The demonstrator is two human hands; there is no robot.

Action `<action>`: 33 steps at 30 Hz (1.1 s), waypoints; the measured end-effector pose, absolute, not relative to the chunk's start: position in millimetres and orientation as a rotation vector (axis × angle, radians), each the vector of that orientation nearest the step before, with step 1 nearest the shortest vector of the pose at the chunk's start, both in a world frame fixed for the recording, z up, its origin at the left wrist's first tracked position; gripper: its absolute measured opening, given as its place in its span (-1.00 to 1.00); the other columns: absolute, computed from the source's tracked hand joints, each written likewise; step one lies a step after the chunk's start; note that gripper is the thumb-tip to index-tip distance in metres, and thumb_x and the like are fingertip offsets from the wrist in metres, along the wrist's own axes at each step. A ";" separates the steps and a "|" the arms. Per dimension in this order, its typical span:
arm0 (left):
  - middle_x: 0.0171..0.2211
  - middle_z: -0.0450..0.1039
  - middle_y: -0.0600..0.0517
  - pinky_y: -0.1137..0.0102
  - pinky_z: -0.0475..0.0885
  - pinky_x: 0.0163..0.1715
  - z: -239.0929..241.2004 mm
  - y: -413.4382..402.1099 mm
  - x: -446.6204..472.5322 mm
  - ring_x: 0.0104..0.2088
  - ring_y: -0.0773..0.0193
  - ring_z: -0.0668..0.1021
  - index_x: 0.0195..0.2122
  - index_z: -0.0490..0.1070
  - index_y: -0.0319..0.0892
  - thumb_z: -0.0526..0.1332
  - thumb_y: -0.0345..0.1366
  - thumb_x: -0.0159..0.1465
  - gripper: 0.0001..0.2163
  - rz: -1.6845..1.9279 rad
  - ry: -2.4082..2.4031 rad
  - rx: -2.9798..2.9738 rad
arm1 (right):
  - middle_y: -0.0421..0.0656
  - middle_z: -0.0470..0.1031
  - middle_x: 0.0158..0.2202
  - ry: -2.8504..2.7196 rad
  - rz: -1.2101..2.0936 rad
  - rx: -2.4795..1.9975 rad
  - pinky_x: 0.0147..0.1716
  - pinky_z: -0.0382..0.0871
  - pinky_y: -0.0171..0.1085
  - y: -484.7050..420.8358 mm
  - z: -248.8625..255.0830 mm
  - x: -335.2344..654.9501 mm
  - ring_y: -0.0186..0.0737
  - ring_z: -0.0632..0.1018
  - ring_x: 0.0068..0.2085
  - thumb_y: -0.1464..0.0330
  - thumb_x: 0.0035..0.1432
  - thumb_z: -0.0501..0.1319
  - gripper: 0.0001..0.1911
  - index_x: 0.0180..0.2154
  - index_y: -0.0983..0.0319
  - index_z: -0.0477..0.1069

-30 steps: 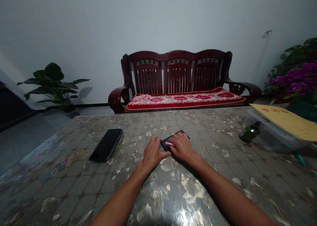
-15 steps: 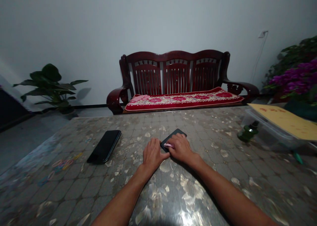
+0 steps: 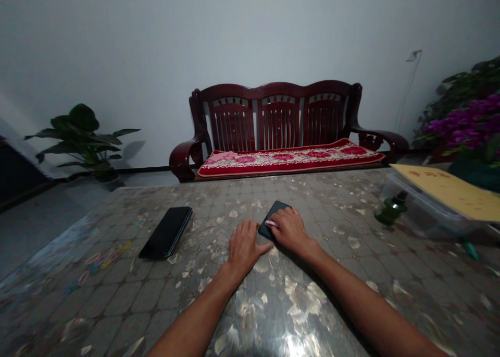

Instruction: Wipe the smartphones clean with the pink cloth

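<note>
A dark smartphone [image 3: 275, 209] lies flat on the table, tilted away to the right and partly covered by my right hand [image 3: 289, 229]. The right hand's fingers are closed on a small pale pink wad [image 3: 271, 223], pressed against the screen; whether it is cloth or tissue I cannot tell. My left hand [image 3: 244, 242] rests on the tabletop at the phone's near left side, fingers stretched and thumb spread out toward the near corner. Its fingertips are at or touching the phone's left edge.
To the left lie another, larger black phone [image 3: 166, 233] and several coloured rubber bands [image 3: 105, 259]. On the right are a green bottle [image 3: 390, 209] and a clear plastic box [image 3: 420, 213] with a yellow sheet [image 3: 453, 189] on top. A wooden bench [image 3: 275, 91] stands behind the table.
My right hand and the pale pink wad have shifted slightly up and right over the screen. The phone has turned a little, and more of its upper left part shows.
</note>
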State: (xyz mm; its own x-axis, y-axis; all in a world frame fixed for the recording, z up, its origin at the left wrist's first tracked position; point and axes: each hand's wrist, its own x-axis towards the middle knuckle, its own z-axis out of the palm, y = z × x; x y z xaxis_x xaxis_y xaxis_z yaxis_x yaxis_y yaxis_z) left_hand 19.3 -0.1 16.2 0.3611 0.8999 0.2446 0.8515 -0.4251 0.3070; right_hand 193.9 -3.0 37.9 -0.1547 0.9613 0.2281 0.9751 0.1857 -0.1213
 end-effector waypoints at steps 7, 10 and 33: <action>-0.16 0.46 -0.02 0.23 0.44 -0.08 8.0 2.6 22.9 -0.09 0.07 0.52 -0.11 0.40 -0.14 0.42 -0.26 0.18 -0.69 0.694 1.380 2.572 | -0.06 0.56 -0.21 -2.157 -0.069 -1.882 -0.15 0.09 -0.18 2.8 36.8 203.1 -0.07 0.43 -0.10 0.23 0.34 0.13 -0.73 -0.25 0.18 0.57; -0.19 0.47 -0.01 0.22 0.45 -0.09 3.4 4.4 21.8 -0.10 0.07 0.53 -0.13 0.41 -0.14 0.41 -0.29 0.20 -0.74 0.720 1.310 2.614 | -0.09 0.55 -0.23 -2.230 -0.034 -1.754 -0.16 0.09 -0.19 -1.5 34.4 201.7 -0.11 0.42 -0.13 0.27 0.32 0.14 -0.76 -0.24 0.17 0.57; -0.22 0.51 0.02 0.31 0.47 -0.14 2.8 -13.7 21.9 -0.16 0.15 0.56 -0.18 0.43 -0.14 0.31 -0.36 0.31 -0.90 0.597 1.176 2.846 | -0.13 0.60 -0.21 -2.204 0.062 -1.730 0.17 0.04 -0.10 29.0 31.8 205.3 -0.13 0.53 -0.09 0.21 0.32 0.19 -0.77 -0.19 0.09 0.61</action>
State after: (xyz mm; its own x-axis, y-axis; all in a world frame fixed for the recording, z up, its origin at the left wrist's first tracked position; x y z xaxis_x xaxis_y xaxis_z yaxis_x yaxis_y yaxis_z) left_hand 21.9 -13.7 2.8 0.6464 0.6813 0.3435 0.6796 -0.7187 0.1466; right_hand 205.3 29.0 31.8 -0.2027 0.9506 0.2350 0.9358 0.2588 -0.2395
